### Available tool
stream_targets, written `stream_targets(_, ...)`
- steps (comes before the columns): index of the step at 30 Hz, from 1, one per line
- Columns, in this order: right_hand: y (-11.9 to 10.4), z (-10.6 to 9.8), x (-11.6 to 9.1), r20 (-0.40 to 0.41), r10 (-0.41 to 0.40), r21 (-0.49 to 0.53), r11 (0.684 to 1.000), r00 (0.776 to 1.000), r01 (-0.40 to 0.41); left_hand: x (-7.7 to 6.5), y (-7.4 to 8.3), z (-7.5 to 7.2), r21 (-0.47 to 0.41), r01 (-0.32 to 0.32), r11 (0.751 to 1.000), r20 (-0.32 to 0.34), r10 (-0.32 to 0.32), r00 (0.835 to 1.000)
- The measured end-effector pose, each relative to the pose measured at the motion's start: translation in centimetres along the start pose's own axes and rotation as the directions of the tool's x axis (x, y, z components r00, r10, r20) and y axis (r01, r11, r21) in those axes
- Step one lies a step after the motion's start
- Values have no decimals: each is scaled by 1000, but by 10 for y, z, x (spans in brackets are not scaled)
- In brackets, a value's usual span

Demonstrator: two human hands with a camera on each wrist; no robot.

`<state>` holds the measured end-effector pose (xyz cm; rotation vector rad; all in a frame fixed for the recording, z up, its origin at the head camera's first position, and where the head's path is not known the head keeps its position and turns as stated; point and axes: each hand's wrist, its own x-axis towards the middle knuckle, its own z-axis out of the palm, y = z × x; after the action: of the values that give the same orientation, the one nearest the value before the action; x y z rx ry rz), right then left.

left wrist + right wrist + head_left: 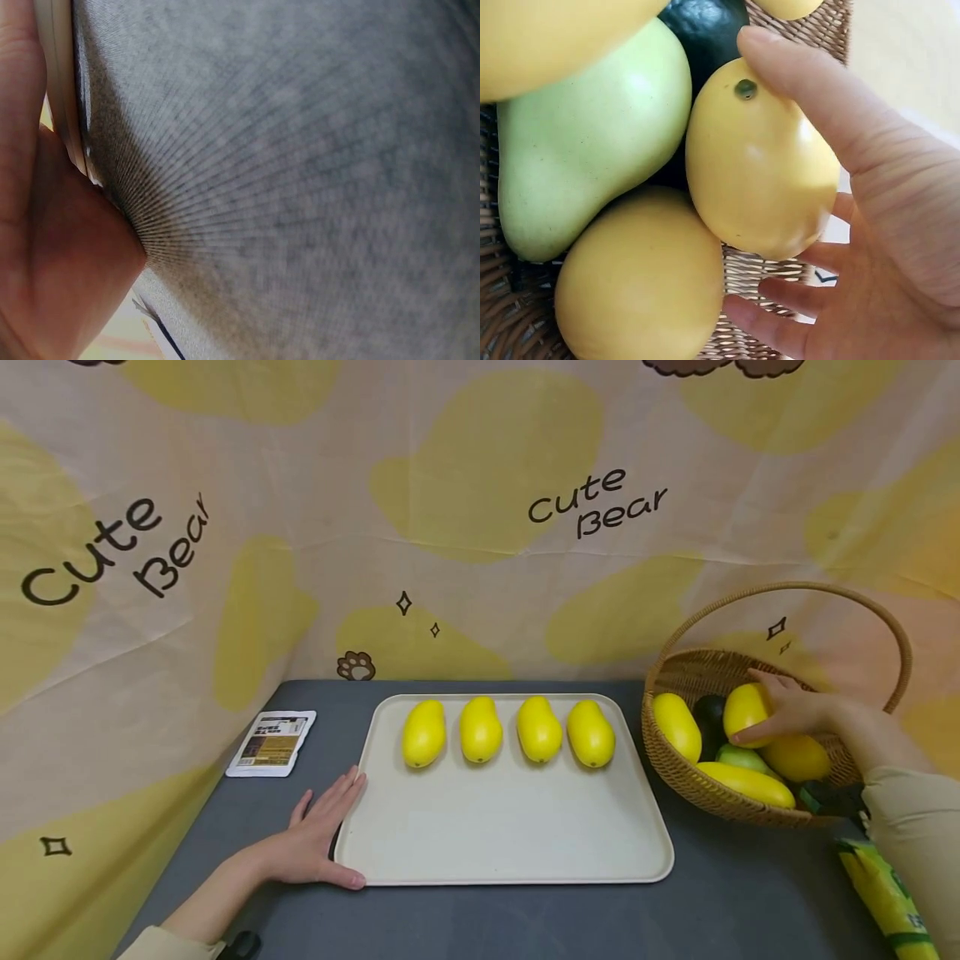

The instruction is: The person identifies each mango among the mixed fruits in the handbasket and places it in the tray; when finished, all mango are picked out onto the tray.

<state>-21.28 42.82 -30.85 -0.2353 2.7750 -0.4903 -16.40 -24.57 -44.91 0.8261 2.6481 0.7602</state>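
Observation:
My right hand (798, 710) reaches into a wicker basket (750, 810) and grips a yellow mango (761, 165). The thumb lies over its stem end, with the fingers round the far side. Around it sit more yellow fruit, a light green pear-shaped fruit (592, 142) and a dark green one (709, 34). My left hand (318, 835) rests against the left edge of a cream tray (502, 827), fingers spread and straight, thumb at the near corner. Several yellow mangoes (480, 729) stand in a row along the tray's far side.
A white packet (272, 743) with a printed label lies left of the tray on the grey table (480, 927). The basket's tall handle (780, 585) arches over the fruit. A yellow-green packet (888, 897) lies at the right, beside my sleeve. Patterned cloth hangs behind the table and along its left.

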Motion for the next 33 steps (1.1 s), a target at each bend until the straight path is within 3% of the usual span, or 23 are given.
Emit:
stream_targets(7, 6, 3, -1, 0, -32, -49, 998, 999, 32, 0, -1, 0, 7, -3, 1000, 0, 3, 1000)
stream_targets(16, 2, 2, -9, -58, -55, 39, 998, 997, 57, 1, 0, 0, 28, -9, 1000, -8, 9, 1000)
stream_targets(20, -16, 0, -20, -100, -87, 112, 989, 991, 98, -1, 1, 0, 19, -9, 1000, -7, 9, 1000)
stream_targets(24, -40, 1, -33, -168, -105, 106, 987, 980, 124, -2, 2, -1, 14, -6, 1000, -6, 6, 1000)
stream_targets(29, -74, 12, -48, -251, -150, 93, 980, 956, 178, -2, 2, -1, 14, 5, 1000, -5, -5, 1000)
stream_targets(33, -99, 24, -58, -266, -189, 118, 967, 945, 226, -1, 2, -1, 12, 12, 1000, -1, -12, 1000)
